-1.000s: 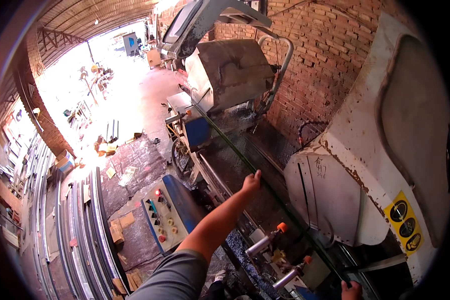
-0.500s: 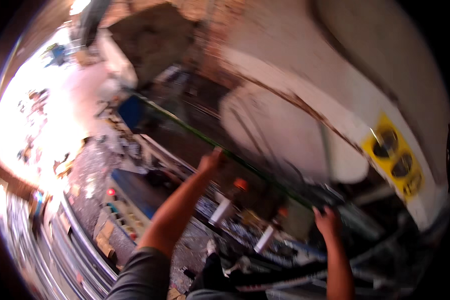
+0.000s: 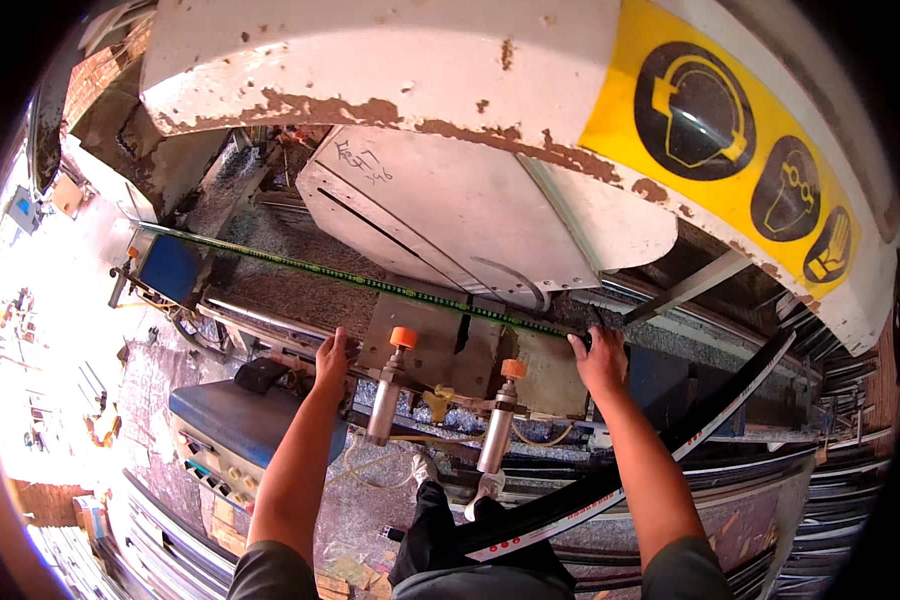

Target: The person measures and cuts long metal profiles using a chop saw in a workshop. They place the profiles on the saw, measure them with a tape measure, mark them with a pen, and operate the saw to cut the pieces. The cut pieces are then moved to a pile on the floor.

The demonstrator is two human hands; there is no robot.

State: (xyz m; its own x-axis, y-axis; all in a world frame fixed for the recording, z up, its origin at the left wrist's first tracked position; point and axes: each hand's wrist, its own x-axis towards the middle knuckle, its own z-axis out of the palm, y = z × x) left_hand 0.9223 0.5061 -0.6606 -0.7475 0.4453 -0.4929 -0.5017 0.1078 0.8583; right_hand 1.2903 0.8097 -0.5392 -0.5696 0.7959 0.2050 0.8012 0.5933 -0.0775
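A green tape measure (image 3: 355, 280) is pulled out in a long line, from beside a blue block (image 3: 168, 268) at the far left across the machine bed to my right hand (image 3: 600, 358). The dark tape case lies mostly hidden inside my right hand, whose fingers wrap round it. My left hand (image 3: 336, 356) is below the blade, apart from it, by the front edge of the metal bed (image 3: 395, 325); its fingers are stretched out and it holds nothing. Two upright cylinders with orange caps, a left one (image 3: 384, 400) and a right one (image 3: 500, 430), stand between my arms.
A rusty white guard (image 3: 420, 70) with a yellow safety sticker (image 3: 690, 100) arches over the bed. A control box with buttons (image 3: 215, 470) stands at left. One long black profile (image 3: 560, 510) slants across before me. Metal bars (image 3: 850, 500) are stacked at right.
My left hand has come off the tape blade and dropped toward the bed's front edge. My right hand stays at the tape's right end. The view has turned and become sharper.
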